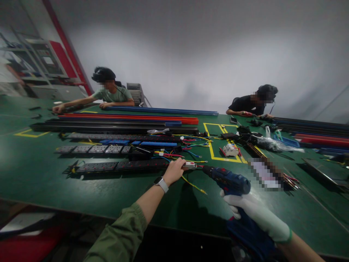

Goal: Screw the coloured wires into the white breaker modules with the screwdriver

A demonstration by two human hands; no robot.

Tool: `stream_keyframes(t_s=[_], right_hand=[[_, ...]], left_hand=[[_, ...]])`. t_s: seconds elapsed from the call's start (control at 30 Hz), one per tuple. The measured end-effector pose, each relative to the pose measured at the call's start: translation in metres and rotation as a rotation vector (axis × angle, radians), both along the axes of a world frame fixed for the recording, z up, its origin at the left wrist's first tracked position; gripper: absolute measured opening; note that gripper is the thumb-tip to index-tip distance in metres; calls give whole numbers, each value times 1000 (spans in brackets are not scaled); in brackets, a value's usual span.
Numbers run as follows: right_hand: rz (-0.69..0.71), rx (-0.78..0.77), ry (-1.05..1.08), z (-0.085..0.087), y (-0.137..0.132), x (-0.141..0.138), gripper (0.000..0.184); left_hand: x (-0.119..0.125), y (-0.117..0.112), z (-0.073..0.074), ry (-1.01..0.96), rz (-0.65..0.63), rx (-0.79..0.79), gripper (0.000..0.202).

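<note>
Drill lined up with a small white block over the green counter

On the left, a person in a pale green shirt (116,94) reaches along the far side of the counter (109,193). Nearer, socket strips (95,149) lie in rows, their right ends trailing coloured wires. At the right end of the nearest strip (136,166), the left hand (175,171), bare and wearing a watch (163,183), has its fingers closed on the white block (190,165). A yellow-green wire (194,184) lies just below. To the right, the blue power drill (230,181) points left at the block; whether its tip touches is too small to tell. The right hand (245,203), in a white glove, is wrapped round the drill's handle. Beyond it sits a white module (230,150) within yellow tape (206,140). Farther right are a person in black (242,105) and a clear plastic bag (272,142).
</note>
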State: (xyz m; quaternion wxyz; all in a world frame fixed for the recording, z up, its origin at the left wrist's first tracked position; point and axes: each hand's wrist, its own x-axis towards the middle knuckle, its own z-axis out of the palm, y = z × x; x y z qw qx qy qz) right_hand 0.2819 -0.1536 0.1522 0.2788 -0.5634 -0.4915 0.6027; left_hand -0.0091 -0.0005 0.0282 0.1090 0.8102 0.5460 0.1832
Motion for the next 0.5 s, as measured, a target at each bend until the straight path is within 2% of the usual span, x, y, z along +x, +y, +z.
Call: stream_keyframes(t_s=[0.27, 0.5], right_hand=[[-19, -16, -3, 5, -2, -4, 32], [42, 3, -20, -1, 9, 6, 36]], left_hand=[[1, 1, -1, -3, 6, -14, 15], [0, 1, -2, -5, 6, -1, 15]])
